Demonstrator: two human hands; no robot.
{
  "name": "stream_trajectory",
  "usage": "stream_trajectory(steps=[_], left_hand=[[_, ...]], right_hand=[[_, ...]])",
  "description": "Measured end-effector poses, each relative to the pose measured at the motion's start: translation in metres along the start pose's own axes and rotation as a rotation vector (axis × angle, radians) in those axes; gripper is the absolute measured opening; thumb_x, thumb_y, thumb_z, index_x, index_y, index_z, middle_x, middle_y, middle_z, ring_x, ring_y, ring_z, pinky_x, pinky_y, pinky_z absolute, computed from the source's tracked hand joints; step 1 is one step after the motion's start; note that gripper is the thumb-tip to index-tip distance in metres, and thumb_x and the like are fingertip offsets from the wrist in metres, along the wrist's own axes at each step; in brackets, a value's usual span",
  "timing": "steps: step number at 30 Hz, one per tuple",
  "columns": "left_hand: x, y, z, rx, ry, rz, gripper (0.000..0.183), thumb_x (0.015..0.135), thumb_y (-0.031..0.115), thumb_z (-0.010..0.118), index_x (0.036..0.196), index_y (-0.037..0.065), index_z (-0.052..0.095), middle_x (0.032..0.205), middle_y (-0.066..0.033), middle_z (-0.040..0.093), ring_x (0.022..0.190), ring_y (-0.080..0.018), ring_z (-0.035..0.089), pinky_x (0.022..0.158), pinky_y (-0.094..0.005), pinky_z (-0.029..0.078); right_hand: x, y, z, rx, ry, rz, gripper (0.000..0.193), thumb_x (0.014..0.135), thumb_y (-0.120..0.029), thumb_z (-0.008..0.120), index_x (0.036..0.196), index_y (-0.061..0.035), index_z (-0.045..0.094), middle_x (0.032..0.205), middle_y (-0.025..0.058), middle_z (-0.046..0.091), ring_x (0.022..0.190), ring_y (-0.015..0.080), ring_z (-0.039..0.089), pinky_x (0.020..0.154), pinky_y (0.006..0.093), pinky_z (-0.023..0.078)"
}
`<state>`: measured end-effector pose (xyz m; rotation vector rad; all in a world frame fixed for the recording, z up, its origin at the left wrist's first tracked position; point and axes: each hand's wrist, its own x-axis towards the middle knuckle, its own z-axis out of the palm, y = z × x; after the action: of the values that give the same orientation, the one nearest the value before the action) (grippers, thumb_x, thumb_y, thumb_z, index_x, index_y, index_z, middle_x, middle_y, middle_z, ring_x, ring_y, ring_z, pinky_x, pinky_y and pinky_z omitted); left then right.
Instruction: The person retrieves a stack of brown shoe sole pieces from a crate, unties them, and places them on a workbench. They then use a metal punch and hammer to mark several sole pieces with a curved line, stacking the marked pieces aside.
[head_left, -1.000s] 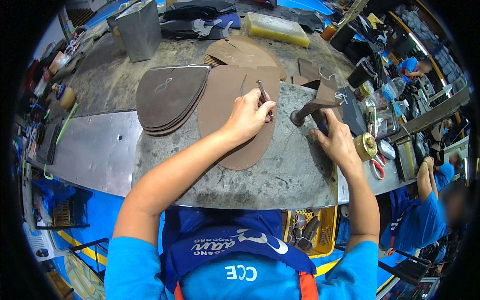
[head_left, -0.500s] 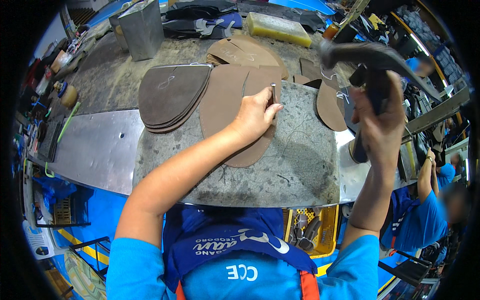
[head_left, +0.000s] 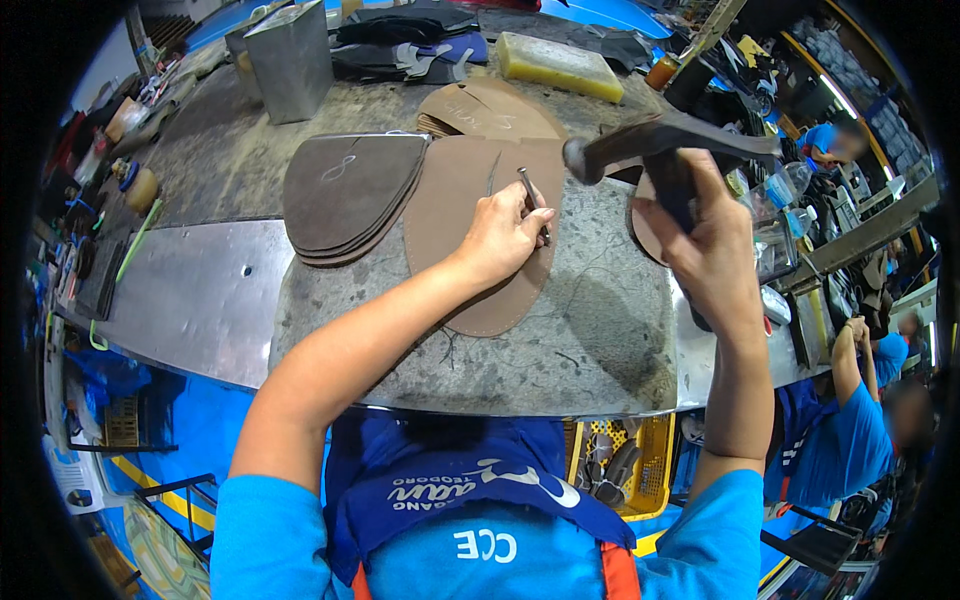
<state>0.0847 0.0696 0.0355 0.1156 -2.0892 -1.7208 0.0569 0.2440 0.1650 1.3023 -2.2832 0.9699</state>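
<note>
Pinched in my left hand (head_left: 500,235) is a slim metal punch (head_left: 527,185), tilted, its lower end hidden by my fingers. Under that hand a rounded brown leather piece (head_left: 450,190) lies on a grey slab (head_left: 600,340); small holes run along its lower edge and a slit shows near its top. My right hand (head_left: 712,255) grips a hammer (head_left: 650,142) by its handle, its head raised to the right of the punch and apart from it. To the left sits a stack of dark brown leather pieces (head_left: 345,195) with a chalk mark.
Lighter brown leather pieces (head_left: 485,108) lie behind, near a yellowish block (head_left: 560,68) and a metal canister (head_left: 290,65). A jar (head_left: 138,188) stands at left. Below the table edge is a yellow crate (head_left: 650,470). A co-worker (head_left: 840,430) is at the right.
The hammer has swung left and slightly down toward the punch, still in my right hand. The punch has gone from upright to tilted, and my left hand has shifted slightly left.
</note>
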Motion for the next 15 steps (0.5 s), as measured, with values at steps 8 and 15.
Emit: stream_trajectory(steps=[8,15], left_hand=[[-0.003,0.008,0.002,0.285,-0.016,0.283,0.016,0.08,0.012,0.062,0.079,-0.001,0.054,0.063,-0.0099,0.061,0.058,-0.0136,0.06,0.054,-0.0268,0.047],[-0.004,0.007,0.001,0.303,-0.04,0.284,0.017,0.078,0.01,0.062,0.079,-0.004,0.052,0.066,-0.0154,0.059,0.062,-0.0239,0.061,0.056,-0.032,0.048]], right_hand=[[0.003,-0.008,-0.01,0.175,0.244,0.054,0.038,0.075,-0.004,0.065,0.109,-0.0027,0.048,0.067,0.0054,0.059,0.061,0.0142,0.058,0.056,0.0277,0.047],[0.002,0.006,0.014,-0.129,-0.213,0.034,0.041,0.073,-0.008,0.066,0.109,-0.0014,0.047,0.075,0.0178,0.058,0.065,0.0253,0.058,0.059,0.033,0.045]])
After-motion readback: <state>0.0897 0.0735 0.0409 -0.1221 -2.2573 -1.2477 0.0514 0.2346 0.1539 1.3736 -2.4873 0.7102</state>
